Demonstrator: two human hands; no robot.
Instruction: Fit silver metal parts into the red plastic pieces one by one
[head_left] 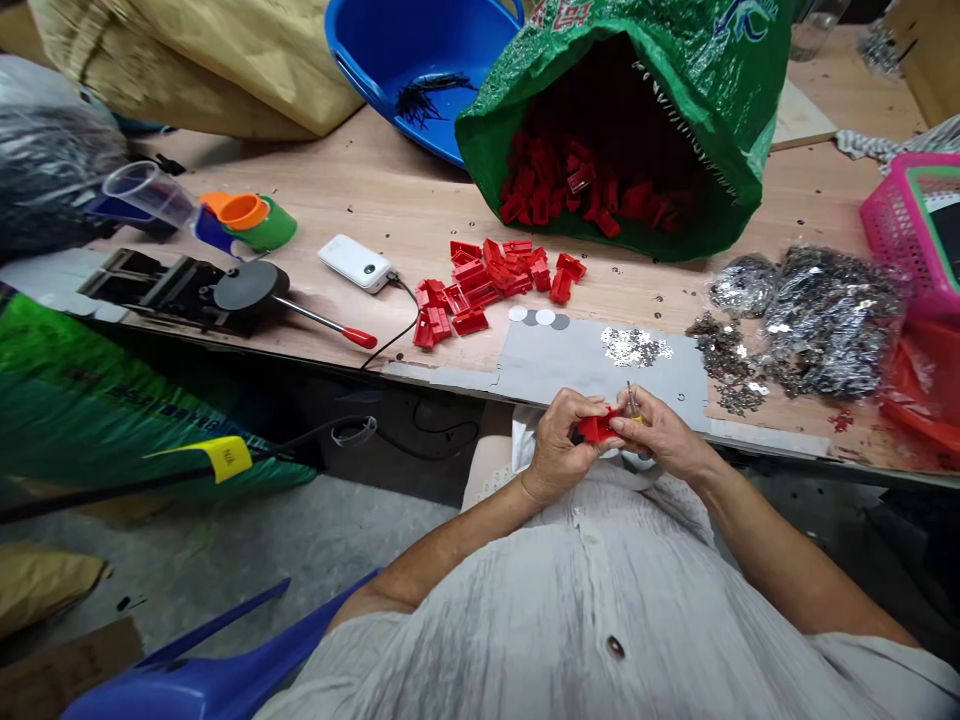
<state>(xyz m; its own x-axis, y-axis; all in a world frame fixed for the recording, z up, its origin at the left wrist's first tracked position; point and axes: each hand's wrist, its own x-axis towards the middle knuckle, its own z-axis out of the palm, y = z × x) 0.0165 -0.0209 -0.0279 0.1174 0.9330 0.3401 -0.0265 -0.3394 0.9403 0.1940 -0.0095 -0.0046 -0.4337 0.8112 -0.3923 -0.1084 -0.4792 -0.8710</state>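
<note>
My left hand (pixel 561 440) is closed around a small red plastic part (pixel 596 427), held over my lap just in front of the table edge. My right hand (pixel 660 432) pinches a thin tool with a yellow handle (pixel 632 403) against that part. A heap of the same red parts (pixel 491 285) lies on the wooden table (pixel 420 200) ahead of me. More red parts fill the open green sack (pixel 675 90) lying on its side. Small shiny metal pieces (pixel 635 346) are scattered on a grey sheet (pixel 570 365) just beyond my hands.
Bags of metal pieces (pixel 817 315) lie at right beside a pink basket (pixel 911 225). A blue tub (pixel 420 60) stands at the back. At left are a white power bank (pixel 354 262), a black hand press with a red-tipped lever (pixel 247 295), and stacked cups (pixel 240 215).
</note>
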